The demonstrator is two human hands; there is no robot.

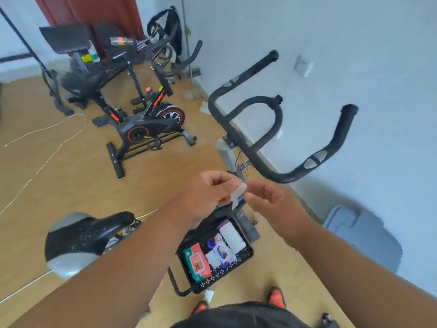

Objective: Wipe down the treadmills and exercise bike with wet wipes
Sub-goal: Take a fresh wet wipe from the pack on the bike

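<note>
Left hand and right hand pinching a small white wipe together, handlebar at one o'clock, black basket of packets at six

The handlebar has a matt black, foam-like grip with small grey plastic-looking insets; its post looks like pale smooth metal. The saddle is glossy black, speckled white. The floor looks like smooth light wood, the wall plain matt.
</note>
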